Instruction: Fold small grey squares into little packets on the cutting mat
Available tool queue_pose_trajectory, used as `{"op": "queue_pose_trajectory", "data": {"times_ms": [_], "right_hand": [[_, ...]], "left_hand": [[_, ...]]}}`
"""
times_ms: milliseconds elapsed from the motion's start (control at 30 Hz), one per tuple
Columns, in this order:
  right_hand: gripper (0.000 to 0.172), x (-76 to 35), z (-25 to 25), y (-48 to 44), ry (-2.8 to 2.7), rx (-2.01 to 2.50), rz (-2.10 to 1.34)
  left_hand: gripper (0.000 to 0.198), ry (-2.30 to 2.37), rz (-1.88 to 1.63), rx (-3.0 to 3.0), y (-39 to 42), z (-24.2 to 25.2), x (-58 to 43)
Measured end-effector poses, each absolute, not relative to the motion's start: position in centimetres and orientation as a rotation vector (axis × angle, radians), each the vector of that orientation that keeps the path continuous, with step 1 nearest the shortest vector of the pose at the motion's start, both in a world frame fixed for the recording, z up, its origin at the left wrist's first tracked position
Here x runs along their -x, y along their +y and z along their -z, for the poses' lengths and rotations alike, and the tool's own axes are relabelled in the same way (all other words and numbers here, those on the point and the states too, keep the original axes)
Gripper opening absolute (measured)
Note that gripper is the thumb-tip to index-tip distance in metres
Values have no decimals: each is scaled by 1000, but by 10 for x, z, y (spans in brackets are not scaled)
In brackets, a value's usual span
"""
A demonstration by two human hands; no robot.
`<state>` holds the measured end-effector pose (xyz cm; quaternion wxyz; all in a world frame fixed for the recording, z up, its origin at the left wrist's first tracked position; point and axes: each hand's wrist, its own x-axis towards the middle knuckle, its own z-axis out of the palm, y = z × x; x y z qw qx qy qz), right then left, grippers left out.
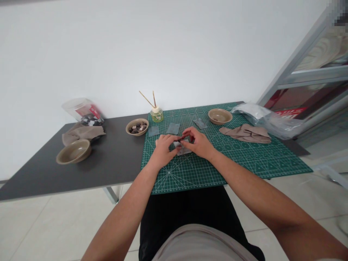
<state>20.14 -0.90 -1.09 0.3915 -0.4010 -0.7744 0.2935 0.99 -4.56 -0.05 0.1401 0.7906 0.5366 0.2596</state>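
Small grey square patch of stiff fabric [183, 148] sits on the green gridded cutting mat [239, 159], near the middle of the mat and a little towards its near edge, caught between both hands. Both forearms reach forward from the lap and converge over the mat, wrists low, elbows out. The left hand [163, 145] lies knuckles up with its fingers curled, the tips nipping the patch's left edge. The right hand [199, 143] arches over the patch's right side, thumb and forefinger drawn together on it. Where the two sets of fingertips meet there is a small dark reddish piece [179, 139]; which hand grips it cannot be told.

Towards the mat's far edge lie three more grey patches [173, 128]. A glass reed diffuser jar [157, 115] stands at the mat's far left corner, and a tan ceramic bowl of dark buttons [137, 127] sits just off the mat's left edge on the dark grey table [114, 163]. An empty tan bowl [220, 116] rests near the mat's far edge, with a crumpled beige cloth [246, 133] beside it.
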Motion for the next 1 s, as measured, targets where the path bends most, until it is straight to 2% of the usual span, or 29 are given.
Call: {"op": "queue_pose_trajectory", "data": {"times_ms": [67, 167, 333, 533, 600, 767, 833, 1000], "right_hand": [[27, -201, 11, -10, -1983, 967, -793], [28, -203, 14, -8, -2010, 1003, -714], [55, -205, 18, -5, -2298, 1124, -419], [61, -204, 16, -5, -2442, 1235, -406], [56, -203, 13, -4, -2396, 1295, -465], [14, -207, 1, -3, -2161, 1256, -779], [13, -208, -5, -4, -2002, 1190, -859], [18, -214, -7, -8, -1755, 1162, -792]], "left_hand": [[17, 1540, -801, -2281, -46, -1, -10], [10, 1615, -906, -2195, -45, 0, -8], [6, 1774, -1105, -1948, -41, 4, -7], [6, 1817, -1107, -1846, -40, 4, -6], [6, 1829, -1100, -1831, -39, 4, -6], [7, 1850, -1070, -1790, -38, 3, -8], [7, 1847, -1063, -1777, -39, 4, -9], [9, 1839, -1043, -1766, -38, 5, -9]]}}
